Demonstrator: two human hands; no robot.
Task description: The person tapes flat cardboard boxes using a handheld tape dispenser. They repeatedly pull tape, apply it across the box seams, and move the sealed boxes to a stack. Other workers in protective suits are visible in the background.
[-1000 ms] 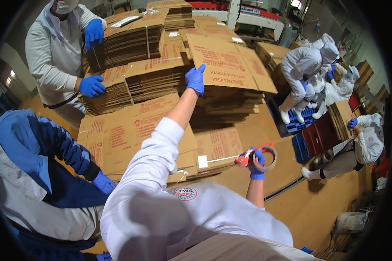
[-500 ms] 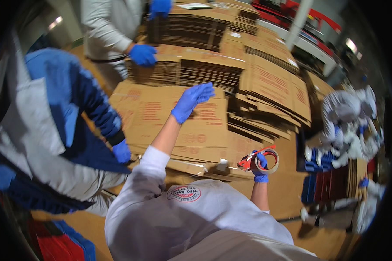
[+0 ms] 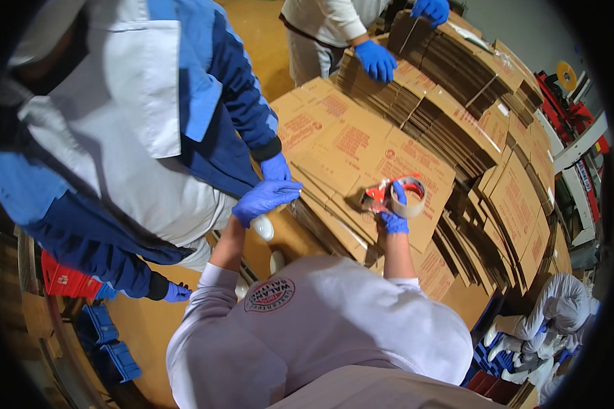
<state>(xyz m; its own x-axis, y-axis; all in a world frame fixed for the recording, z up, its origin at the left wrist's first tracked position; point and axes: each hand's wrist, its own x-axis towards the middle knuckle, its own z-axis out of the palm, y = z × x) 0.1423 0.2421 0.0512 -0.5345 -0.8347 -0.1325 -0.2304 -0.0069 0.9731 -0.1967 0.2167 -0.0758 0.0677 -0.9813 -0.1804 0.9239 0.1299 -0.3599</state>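
Note:
My right hand (image 3: 394, 221), in a blue glove, is closed around a red tape dispenser (image 3: 375, 198) with a wide roll of clear tape (image 3: 417, 198) on it. It is above flattened cardboard boxes (image 3: 351, 150) printed in red. My left hand (image 3: 266, 201), also gloved in blue, is open with its fingers stretched out, just off the stack's left edge. Right behind it is the gloved hand (image 3: 275, 168) of a co-worker in a blue jacket; whether the two hands touch I cannot tell.
Bundled stacks of flat cardboard (image 3: 450, 123) rise behind, where another person's gloved hand (image 3: 376, 61) rests. A red and white machine (image 3: 573, 123) stands at the far right. Blue bins (image 3: 119, 361) are at the lower left. More people in white (image 3: 559, 310) are at the lower right.
The view has swung left, so the stacks now appear further right. My left hand has moved from above the boxes to beside the co-worker's hand. My right hand still holds the tape dispenser.

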